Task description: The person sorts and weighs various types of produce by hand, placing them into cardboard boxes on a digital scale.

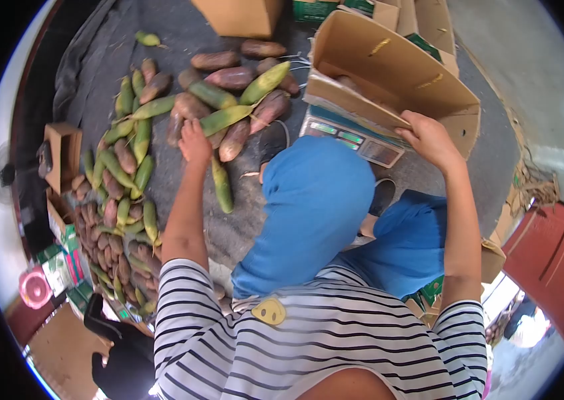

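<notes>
My left hand reaches into a pile of long vegetables on the floor. Its fingers are stretched out over them, at the left end of a green radish. A firm grip on that radish does not show. Dusty reddish-brown roots lie around it, and another green radish lies closer to me. My right hand is closed on the near edge of an open cardboard box. The box stands tilted on a flat scale with lit green digits. Something brown shows partly inside the box.
More green and brown roots spread across the dark floor sheet on the left. Another cardboard box stands at the top, and a small one at the far left. A pink round object is at lower left. My knees are near the scale.
</notes>
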`<state>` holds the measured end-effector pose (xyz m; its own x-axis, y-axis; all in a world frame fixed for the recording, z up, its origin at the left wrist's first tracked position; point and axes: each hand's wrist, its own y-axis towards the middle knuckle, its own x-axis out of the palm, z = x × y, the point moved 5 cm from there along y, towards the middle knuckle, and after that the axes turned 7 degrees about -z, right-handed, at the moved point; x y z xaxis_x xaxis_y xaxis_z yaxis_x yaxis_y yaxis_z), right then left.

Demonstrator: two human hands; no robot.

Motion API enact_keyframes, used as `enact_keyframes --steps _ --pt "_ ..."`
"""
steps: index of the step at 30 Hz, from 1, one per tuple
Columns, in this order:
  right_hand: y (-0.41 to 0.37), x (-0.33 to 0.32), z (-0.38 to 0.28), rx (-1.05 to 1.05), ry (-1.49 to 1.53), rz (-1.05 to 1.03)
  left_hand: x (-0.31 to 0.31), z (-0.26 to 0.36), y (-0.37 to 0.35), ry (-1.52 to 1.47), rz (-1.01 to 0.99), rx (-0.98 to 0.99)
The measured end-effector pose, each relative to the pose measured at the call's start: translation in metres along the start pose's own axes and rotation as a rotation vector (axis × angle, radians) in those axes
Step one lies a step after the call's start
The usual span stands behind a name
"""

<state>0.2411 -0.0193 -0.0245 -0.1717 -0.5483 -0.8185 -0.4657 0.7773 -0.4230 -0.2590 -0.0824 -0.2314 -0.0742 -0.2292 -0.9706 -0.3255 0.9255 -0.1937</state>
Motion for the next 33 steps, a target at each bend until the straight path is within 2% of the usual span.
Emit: enact_keyframes --steps 7,10,11,12,13,14,15,17,19,22,24,26,28,29,30,33 --pt "0.001 -0.004 -0.001 0.036 0.016 -0.006 -0.002 0.014 0.020 0.098 -0.423 -0.102" --pt "0.001 -0.005 -0.003 0.032 0.041 -0.001 0.007 0.016 0.000 0.043 -0.245 -0.029" --pt "0.001 -0.005 -0.004 0.047 0.037 0.000 0.022 0.012 -0.010 0.069 -0.024 0.098" --pt "0.000 -0.005 -0.003 0.049 0.032 0.001 0.015 0.021 -0.024 0.029 -0.389 -0.176" --pt "0.002 -0.005 -0.005 0.038 0.026 -0.002 0.027 0.020 -0.037 -0.057 -0.349 -0.211" --pt "0.002 -0.005 -0.007 0.037 0.023 0.013 0.030 0.021 -0.049 -0.219 -0.426 -0.286" --pt "0.001 -0.005 -0.009 0.035 0.019 0.024 0.054 0.017 -0.062 -0.444 -0.401 -0.314" --pt "0.002 -0.003 -0.010 0.039 0.026 -0.010 0.092 0.013 -0.090 -0.956 -0.488 -0.386" --pt "0.001 -0.005 -0.017 0.055 0.030 -0.021 0.075 0.029 -0.122 -1.461 -0.572 -0.582" --pt "-0.003 -0.003 -0.018 0.035 0.025 0.000 0.063 0.034 -0.137 -1.691 -0.468 -0.570" --pt "-0.002 0.002 -0.021 0.011 0.034 -0.002 0.009 0.040 -0.140 -1.547 -0.384 -0.448" --pt "-0.004 0.001 -0.021 0.027 0.050 0.001 -0.074 0.053 -0.137 -1.428 -0.185 -0.201" --pt "-0.004 0.000 -0.022 0.029 0.055 -0.008 -0.144 0.070 -0.127 -1.206 0.164 0.122" --pt "-0.004 0.001 -0.024 0.031 0.059 -0.015 -0.173 0.082 -0.121 -1.108 0.334 0.207" --pt "-0.005 0.000 -0.027 0.020 0.063 -0.012 -0.218 0.095 -0.121 -1.016 0.410 0.311" --pt "-0.008 -0.001 -0.027 0.011 0.076 0.005 -0.294 0.144 -0.110 -0.925 0.564 0.516"
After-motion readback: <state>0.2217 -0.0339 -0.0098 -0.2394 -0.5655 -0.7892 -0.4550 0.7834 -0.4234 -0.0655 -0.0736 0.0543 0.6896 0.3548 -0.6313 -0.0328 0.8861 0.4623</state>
